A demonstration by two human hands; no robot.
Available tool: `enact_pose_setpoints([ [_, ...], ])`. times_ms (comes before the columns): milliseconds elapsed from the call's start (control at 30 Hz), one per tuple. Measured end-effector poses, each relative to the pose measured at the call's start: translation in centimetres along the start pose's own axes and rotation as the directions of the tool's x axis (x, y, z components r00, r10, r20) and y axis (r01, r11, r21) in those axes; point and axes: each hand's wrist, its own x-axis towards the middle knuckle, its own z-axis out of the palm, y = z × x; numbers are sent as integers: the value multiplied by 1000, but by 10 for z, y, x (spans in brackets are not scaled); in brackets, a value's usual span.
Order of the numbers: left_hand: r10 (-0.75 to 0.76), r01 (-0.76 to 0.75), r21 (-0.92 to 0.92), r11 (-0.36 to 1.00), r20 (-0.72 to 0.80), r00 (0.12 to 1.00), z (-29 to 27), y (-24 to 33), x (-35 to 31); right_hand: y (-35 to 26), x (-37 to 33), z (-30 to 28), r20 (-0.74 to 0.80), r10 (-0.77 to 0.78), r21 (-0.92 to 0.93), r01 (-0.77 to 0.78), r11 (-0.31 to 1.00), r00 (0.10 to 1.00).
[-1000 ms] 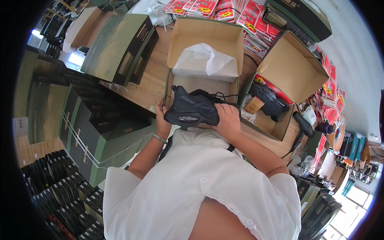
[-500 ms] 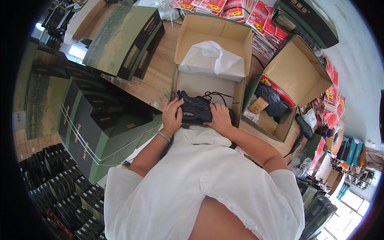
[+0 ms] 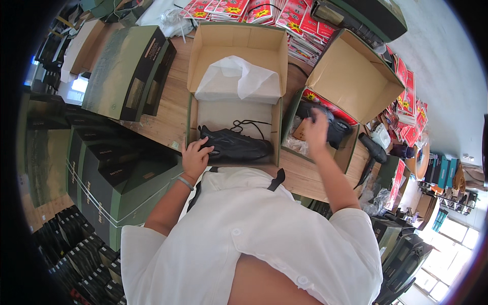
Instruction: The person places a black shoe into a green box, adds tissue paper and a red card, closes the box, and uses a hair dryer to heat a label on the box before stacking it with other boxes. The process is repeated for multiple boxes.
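A black lace-up shoe (image 3: 236,145) lies on its side along the near end of an open green shoe box (image 3: 277,132). Its loose laces trail onto white paper. My left hand (image 3: 195,156) grips the shoe's left end, fingers bent over it. My right hand (image 3: 318,131), smeared by motion, is above a second open box (image 3: 351,157) to the right; its fingers are too blurred to read. In that box are another black shoe (image 3: 338,133), a small brown card or packet (image 3: 300,130) beside the hand, and crumpled clear plastic (image 3: 299,145).
White tissue paper (image 3: 236,79) rests against the first box's raised lid. Closed green boxes (image 3: 119,71) stand at the left, with strapped boxes (image 3: 117,178) nearer. Red printed sheets (image 3: 292,23) are piled at the back. A black handheld tool (image 3: 373,147) lies at the right.
My right hand has left the first shoe and moved right, over the second box. The left hand stays at the shoe's left end. The whole view has shifted, with the boxes now further left.
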Motion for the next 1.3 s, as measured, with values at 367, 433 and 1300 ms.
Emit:
enact_pose_setpoints([
  [367, -38, 36, 50, 998, 41, 998, -4, 7, 4, 74, 29, -43, 332, 272, -622, -7, 783, 903],
  [433, -31, 30, 48, 998, 38, 999, -5, 8, 6, 88, 25, -38, 267, 179, -583, 11, 812, 947],
  [1300, -224, 276, -561, 780, 161, 961, -4, 40, 41, -179, 20, -65, -69, -124, 4, 125, 992, 990],
])
